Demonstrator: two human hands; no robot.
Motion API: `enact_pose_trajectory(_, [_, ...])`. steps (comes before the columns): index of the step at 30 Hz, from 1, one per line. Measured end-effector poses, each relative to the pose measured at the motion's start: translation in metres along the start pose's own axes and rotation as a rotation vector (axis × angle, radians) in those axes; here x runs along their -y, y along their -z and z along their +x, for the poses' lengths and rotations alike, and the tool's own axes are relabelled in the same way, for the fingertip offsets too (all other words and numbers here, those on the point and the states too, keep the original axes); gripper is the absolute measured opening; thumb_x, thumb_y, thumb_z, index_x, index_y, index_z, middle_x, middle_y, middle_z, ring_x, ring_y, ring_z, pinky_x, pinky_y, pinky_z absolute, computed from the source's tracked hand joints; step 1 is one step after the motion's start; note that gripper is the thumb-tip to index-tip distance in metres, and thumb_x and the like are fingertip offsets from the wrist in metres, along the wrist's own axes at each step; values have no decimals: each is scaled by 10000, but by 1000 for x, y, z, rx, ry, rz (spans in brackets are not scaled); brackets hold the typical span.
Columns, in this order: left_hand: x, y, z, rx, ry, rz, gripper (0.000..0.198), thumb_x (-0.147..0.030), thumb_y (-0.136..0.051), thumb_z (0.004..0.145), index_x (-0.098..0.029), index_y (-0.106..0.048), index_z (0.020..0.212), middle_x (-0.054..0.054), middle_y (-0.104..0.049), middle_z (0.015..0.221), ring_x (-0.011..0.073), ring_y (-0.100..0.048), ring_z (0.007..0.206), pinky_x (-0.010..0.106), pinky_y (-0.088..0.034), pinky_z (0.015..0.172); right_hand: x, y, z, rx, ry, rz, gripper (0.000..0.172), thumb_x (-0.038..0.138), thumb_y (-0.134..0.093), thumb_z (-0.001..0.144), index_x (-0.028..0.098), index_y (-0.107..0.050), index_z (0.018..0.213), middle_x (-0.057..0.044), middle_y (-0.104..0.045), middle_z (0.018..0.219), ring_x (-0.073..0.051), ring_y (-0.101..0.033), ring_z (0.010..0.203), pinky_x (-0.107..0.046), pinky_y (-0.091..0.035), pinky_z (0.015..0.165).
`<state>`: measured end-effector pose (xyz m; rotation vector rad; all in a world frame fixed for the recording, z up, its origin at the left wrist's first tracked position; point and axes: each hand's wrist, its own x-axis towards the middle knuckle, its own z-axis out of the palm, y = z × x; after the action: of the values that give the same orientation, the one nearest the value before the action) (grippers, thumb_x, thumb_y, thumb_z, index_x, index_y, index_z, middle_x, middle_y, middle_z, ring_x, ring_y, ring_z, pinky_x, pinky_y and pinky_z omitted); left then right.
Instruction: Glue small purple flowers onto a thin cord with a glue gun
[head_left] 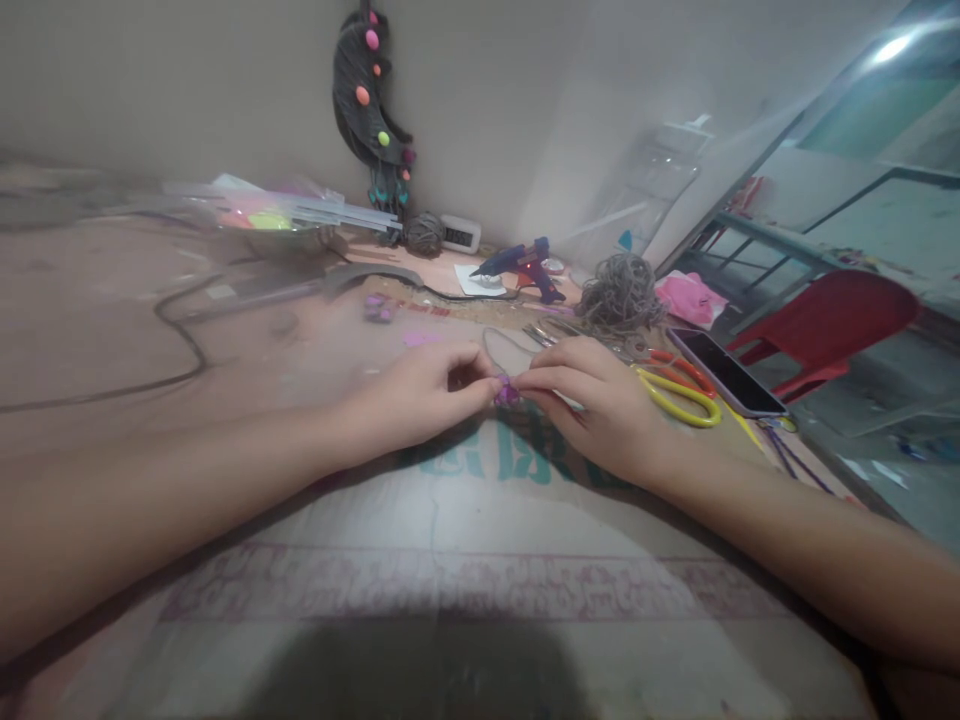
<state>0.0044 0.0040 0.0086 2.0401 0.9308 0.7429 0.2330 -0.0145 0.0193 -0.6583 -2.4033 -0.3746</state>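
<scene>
Head-worn view, facing forward and down, close above table [360, 530], toward wall [202, 80]

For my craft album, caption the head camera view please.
Left hand and right hand hold a small purple piece, a blue glue gun beyond.

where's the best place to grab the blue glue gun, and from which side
The handle of the blue glue gun looks best, approached from the near right by the right hand, if freed from the purple piece. The handle juts toward the person while the nozzle points left, so fingers would likely avoid it.
</scene>
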Motion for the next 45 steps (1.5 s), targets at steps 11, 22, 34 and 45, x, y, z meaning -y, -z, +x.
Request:
enact_pose_trajectory(11, [6, 0, 3, -2, 63, -130, 232, -397, -593, 909, -184, -654, 841, -12, -636, 730, 129, -541, 649, 258, -388, 590, -1, 2, 1, -1, 87, -86, 163, 137, -573, 963, 197, -684, 1066, -65, -712, 879, -193, -616, 817, -356, -503, 744])
enact_pose_trajectory(22, [-2, 1, 0, -10, 46, -52, 230, -396, -587, 911, -193, -670, 843, 1, -662, 737, 149, -573, 679, 278, -425, 626, 10, 7, 0, -25, -386, 218, 65, 266, -560, 977, 215, -599, 967, -36, -689, 873, -181, -660, 828, -333, -526, 781])
enact_pose_trajectory(34, [2, 1, -2, -45, 7, -84, 238, -389, -560, 938, -190, -648, 842, 5, -681, 785, 149, -590, 717, 279, -441, 651, 8, 5, 10, 135, -713, 481, 229, 375, -587, 953, 190, -722, 959, -32, -739, 874, -185, -687, 834, -319, -530, 763])
enact_pose_trajectory(45, [1, 2, 0, -76, 34, -98, 255, -413, -571, 932, -185, -646, 845, 9, -672, 802, 155, -591, 752, 281, -443, 678, 8, 0, 10, 163, -617, 510, 207, 298, -577, 959, 191, -687, 820, -24, -744, 843, -160, -685, 815, -296, -527, 782])
